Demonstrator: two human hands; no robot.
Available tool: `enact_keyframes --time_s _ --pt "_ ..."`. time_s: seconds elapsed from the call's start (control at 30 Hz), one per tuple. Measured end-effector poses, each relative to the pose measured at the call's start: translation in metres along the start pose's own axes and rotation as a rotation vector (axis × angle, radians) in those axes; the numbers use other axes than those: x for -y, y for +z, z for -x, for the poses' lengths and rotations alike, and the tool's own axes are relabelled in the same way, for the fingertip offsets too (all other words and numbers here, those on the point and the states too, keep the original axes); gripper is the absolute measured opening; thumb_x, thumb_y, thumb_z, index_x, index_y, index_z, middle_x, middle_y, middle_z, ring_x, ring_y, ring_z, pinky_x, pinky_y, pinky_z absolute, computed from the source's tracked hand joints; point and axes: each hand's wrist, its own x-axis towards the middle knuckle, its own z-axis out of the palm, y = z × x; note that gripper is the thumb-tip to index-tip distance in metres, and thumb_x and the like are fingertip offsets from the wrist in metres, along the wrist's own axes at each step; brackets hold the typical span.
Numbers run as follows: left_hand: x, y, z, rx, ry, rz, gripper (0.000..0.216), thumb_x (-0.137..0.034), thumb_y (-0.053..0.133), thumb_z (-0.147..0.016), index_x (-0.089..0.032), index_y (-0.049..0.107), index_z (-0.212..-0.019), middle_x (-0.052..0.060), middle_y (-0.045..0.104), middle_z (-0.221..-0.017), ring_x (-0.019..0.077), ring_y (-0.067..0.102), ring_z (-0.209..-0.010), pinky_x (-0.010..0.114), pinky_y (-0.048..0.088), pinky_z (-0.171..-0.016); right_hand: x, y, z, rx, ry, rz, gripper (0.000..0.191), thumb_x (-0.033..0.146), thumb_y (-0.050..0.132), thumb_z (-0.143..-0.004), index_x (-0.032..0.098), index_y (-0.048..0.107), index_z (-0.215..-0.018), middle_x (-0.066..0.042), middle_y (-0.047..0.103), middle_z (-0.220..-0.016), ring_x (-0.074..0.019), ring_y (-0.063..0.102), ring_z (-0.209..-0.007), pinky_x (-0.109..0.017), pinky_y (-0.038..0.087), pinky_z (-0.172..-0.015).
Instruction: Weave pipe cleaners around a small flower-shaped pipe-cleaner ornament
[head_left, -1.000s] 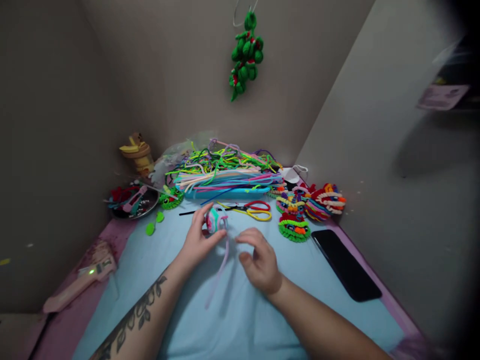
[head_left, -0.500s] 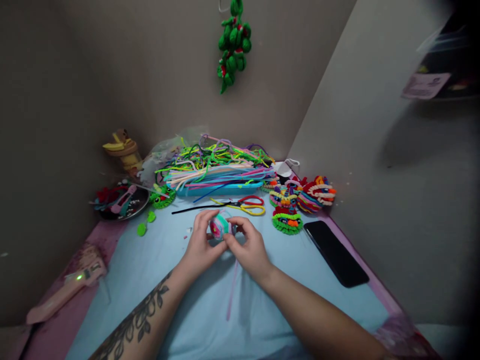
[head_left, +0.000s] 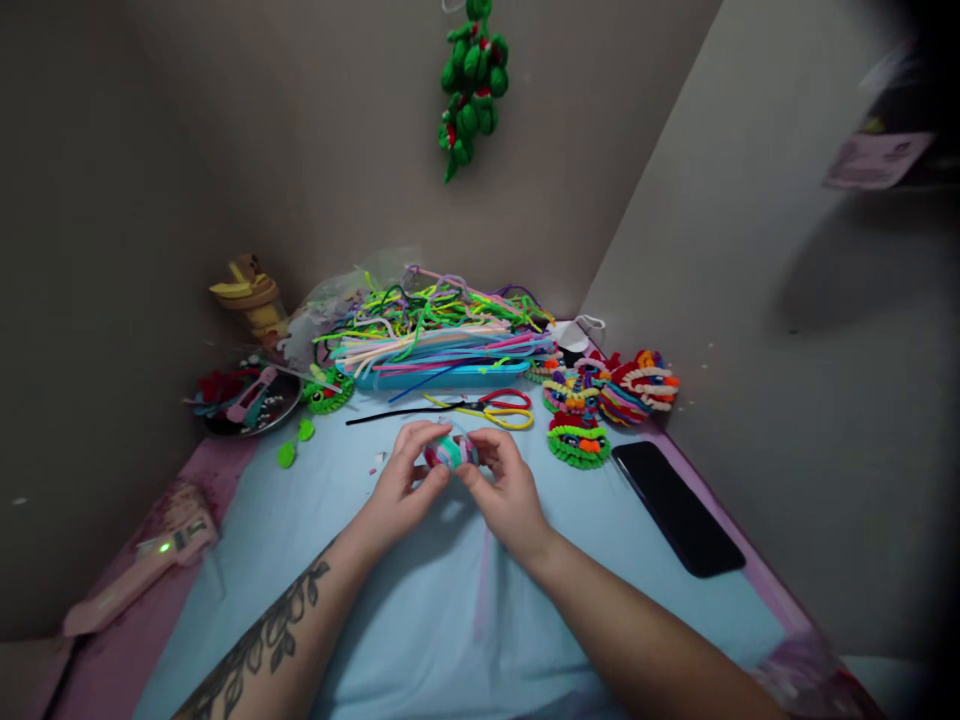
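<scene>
My left hand [head_left: 401,485] and my right hand [head_left: 504,490] meet above the light blue mat [head_left: 360,590], both pinched round a small coiled pipe-cleaner piece [head_left: 448,452] in pink, teal and white. A pale lilac pipe cleaner [head_left: 482,590] trails from it down toward me, blurred, under my right wrist. My left forearm bears a leaf tattoo. The fingertips hide part of the coiled piece.
A heap of coloured pipe cleaners [head_left: 442,335] lies at the back over a blue tray. Scissors [head_left: 495,408] lie just beyond my hands. Finished coiled figures [head_left: 600,400] sit right, a black phone [head_left: 679,508] beside them. A pink glue gun [head_left: 142,575] lies left, a metal dish [head_left: 247,400] behind it.
My right hand rose from the mat and joined the left on the coiled piece. The lilac strand swung from left of centre to under my right wrist.
</scene>
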Motion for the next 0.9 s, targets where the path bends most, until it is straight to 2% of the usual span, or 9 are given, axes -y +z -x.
enact_keyframes --time_s 0.1,0.17,0.3,0.53,0.7,0.9 --pt "0.000 -0.002 -0.002 0.008 0.012 -0.037 0.026 -0.032 0.052 -0.086 -0.026 0.058 -0.110 0.009 0.046 -0.118 0.0235 0.043 -0.117 0.033 0.046 -0.087 0.000 -0.002 0.001 0.039 -0.066 0.109 0.026 0.025 0.061 -0.080 0.022 0.054 -0.105 -0.005 0.064 -0.097 -0.0171 0.062 -0.087 -0.032 0.051 -0.079" --pt "0.000 -0.003 -0.003 0.004 0.009 -0.047 0.018 -0.034 0.051 -0.086 -0.024 0.060 -0.098 0.009 0.049 -0.115 0.0231 0.045 -0.115 0.035 0.042 -0.091 0.002 -0.003 0.000 0.051 -0.127 0.148 0.025 0.023 0.060 -0.081 0.023 0.054 -0.105 -0.006 0.063 -0.103 -0.0182 0.062 -0.092 -0.033 0.051 -0.081" --pt "-0.001 -0.005 -0.005 0.003 0.005 -0.045 0.021 -0.039 0.051 -0.085 -0.020 0.061 -0.083 0.008 0.052 -0.102 0.0218 0.049 -0.106 0.035 0.037 -0.095 0.008 -0.007 -0.003 0.067 -0.232 0.222 0.018 0.021 0.057 -0.083 0.024 0.057 -0.101 -0.008 0.058 -0.115 -0.0213 0.055 -0.110 -0.040 0.047 -0.092" --pt "-0.001 -0.008 -0.005 0.024 0.006 -0.115 0.017 -0.033 0.050 -0.086 -0.020 0.059 -0.081 0.007 0.050 -0.102 0.0210 0.049 -0.102 0.034 0.039 -0.090 0.002 -0.009 -0.006 0.121 -0.260 0.284 0.017 0.020 0.056 -0.084 0.025 0.063 -0.098 -0.008 0.050 -0.121 -0.0188 0.058 -0.099 -0.038 0.050 -0.088" --pt "-0.002 -0.009 -0.003 0.072 0.033 -0.249 0.012 -0.025 0.049 -0.086 -0.020 0.059 -0.081 0.008 0.048 -0.106 0.0216 0.047 -0.108 0.034 0.040 -0.092 0.003 -0.013 -0.009 0.225 -0.277 0.480 0.015 0.021 0.058 -0.082 0.024 0.063 -0.096 -0.011 0.041 -0.131 -0.0258 0.046 -0.115 -0.044 0.049 -0.088" --pt "0.001 -0.010 -0.003 0.127 0.086 -0.325 0.010 -0.020 0.049 -0.085 -0.020 0.059 -0.083 0.009 0.048 -0.110 0.0221 0.047 -0.109 0.036 0.039 -0.094 0.009 -0.019 -0.015 0.316 -0.394 0.622 0.009 0.019 0.060 -0.080 0.022 0.064 -0.088 -0.010 0.039 -0.137 -0.0289 0.032 -0.127 -0.053 0.037 -0.102"
